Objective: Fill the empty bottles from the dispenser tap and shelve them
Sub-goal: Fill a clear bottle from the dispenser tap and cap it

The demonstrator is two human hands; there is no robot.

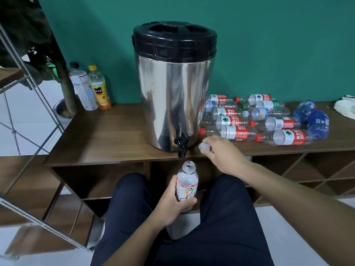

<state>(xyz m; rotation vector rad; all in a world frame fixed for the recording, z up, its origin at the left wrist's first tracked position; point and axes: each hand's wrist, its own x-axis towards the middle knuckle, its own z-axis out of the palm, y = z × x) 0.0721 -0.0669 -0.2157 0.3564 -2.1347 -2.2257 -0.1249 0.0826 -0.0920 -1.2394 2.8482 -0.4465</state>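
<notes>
A steel dispenser (pixel 172 96) with a black lid stands on the wooden cabinet top (pixel 107 137). Its black tap (pixel 181 144) juts over the front edge. My left hand (pixel 172 204) grips an uncapped clear bottle (pixel 187 186) with an orange-and-white label, upright, just below the tap spout. My right hand (pixel 221 154) pinches the bottle's white cap (pixel 203 146) at the cabinet edge, right of the tap. Several empty bottles (pixel 249 121) with red and blue labels lie on their sides to the right of the dispenser.
Two capped bottles (pixel 92 89) stand upright at the back left of the cabinet top. Open shelf compartments (pixel 307 173) sit under the top. A metal rack (pixel 28 112) and a plant pot are to the left. A white cloth (pixel 345 110) lies far right.
</notes>
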